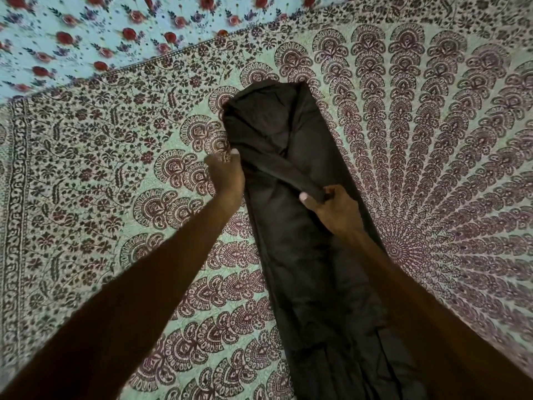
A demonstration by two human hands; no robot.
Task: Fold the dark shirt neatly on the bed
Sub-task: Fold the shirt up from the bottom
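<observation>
The dark shirt [291, 232] lies as a long narrow strip on the bed, running from the upper middle down to the bottom edge of the view. A sleeve crosses it diagonally from upper left to lower right. My right hand [331, 206] pinches the end of that sleeve over the shirt's right side. My left hand [226, 176] sits at the shirt's left edge with its thumb on the fabric; its fingers are hidden behind the hand.
The bed is covered by a green and maroon mandala-print spread [432, 125]. A pale blue sheet with red roses [86, 33] shows past the spread's edge at the top left.
</observation>
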